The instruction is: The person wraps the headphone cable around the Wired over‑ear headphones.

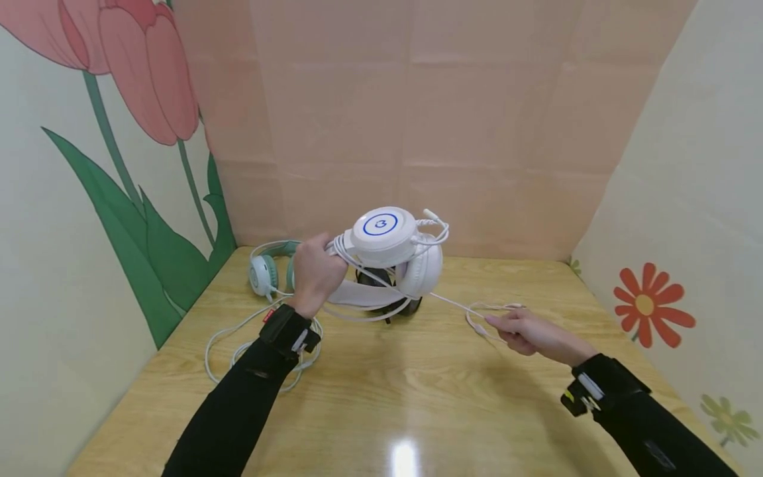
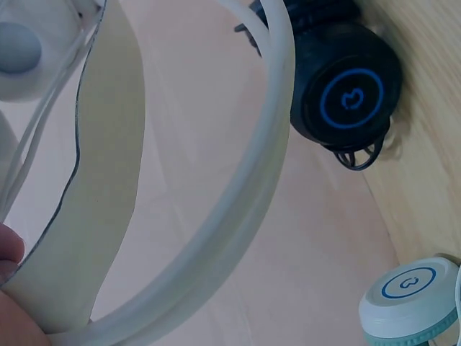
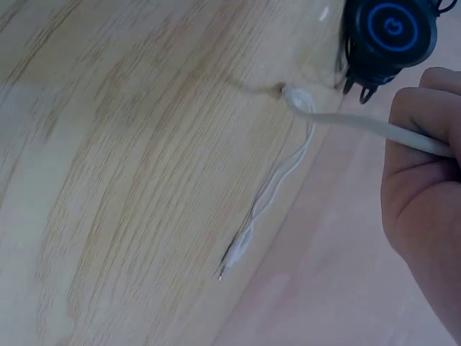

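My left hand [image 1: 320, 273] grips a pair of white headphones [image 1: 384, 248] by the side of the headband, holding them above the table. One ear cup faces up with a blue ring and logo. White cord [image 1: 341, 246] is wound around the band beside my fingers. In the left wrist view the headband [image 2: 112, 166] curves past my fingertips. On the right, my right hand [image 1: 539, 334] pinches the white cable [image 1: 456, 305], which runs taut from the headphones. Beyond that hand, the cable's loose end with its plug [image 3: 234, 256] lies on the table.
Black headphones [image 2: 351, 104] stand at the back, partly hidden behind the white pair in the head view. White-and-teal headphones [image 1: 261, 275] sit back left, their coiled cable [image 1: 211, 351] spreading forward over the wooden table [image 1: 369, 397]. Papered walls [image 1: 477, 132] enclose the back and sides.
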The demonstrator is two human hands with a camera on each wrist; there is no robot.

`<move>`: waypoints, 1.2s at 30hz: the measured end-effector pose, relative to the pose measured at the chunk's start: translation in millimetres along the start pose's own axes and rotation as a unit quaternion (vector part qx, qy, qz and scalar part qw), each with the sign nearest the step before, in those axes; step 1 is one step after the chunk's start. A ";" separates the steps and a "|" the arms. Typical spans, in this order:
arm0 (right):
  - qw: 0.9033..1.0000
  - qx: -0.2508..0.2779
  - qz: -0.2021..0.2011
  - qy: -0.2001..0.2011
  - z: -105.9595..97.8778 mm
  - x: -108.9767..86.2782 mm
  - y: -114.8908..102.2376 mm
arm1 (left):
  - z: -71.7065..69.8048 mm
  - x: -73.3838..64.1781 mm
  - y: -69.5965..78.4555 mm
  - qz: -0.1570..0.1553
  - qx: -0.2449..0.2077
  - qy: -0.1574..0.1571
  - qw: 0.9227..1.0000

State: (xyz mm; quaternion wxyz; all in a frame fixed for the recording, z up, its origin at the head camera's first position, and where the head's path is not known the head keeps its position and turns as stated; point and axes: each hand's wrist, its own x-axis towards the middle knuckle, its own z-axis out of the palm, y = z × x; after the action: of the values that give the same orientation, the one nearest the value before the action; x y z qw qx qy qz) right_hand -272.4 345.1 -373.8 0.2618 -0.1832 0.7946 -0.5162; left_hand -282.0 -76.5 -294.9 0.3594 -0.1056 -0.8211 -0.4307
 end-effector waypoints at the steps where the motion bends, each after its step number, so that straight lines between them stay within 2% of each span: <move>1: 1.000 -0.004 0.007 0.006 -0.5 -1.0 1.1 | 0.1 -0.4 0.0 -0.004 -0.001 -0.002 1.000; 8: 0.998 -0.054 0.024 0.024 -5.6 -5.5 8.9 | 1.0 0.5 -2.8 -0.012 0.000 -0.008 1.000; 15: 0.995 -0.095 0.002 0.032 -9.7 -8.9 13.4 | 3.4 10.2 -7.2 -0.017 0.006 0.006 1.000; 19: 0.993 -0.108 -0.011 0.051 -9.8 -11.4 16.3 | 5.9 13.4 -10.9 -0.031 0.014 0.009 0.999; 25: 0.978 -0.192 -0.043 0.072 2.7 -16.1 13.6 | 10.0 11.9 -16.2 -0.052 0.042 -0.009 0.998; 31: 0.963 -0.253 -0.087 0.039 29.9 -17.2 -8.8 | 12.4 11.4 -19.6 -0.022 0.080 -0.016 0.996; 36: 0.953 -0.288 -0.091 0.023 52.4 -19.4 -35.6 | 13.4 10.0 -18.7 0.043 0.126 -0.011 0.991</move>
State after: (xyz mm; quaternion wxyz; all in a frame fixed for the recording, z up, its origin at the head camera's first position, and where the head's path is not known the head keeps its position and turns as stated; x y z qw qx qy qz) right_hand -224.5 303.8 -354.0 0.1314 -0.3107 0.8952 -0.2913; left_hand -304.9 -78.7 -304.9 0.3786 -0.0994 -0.8675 -0.3070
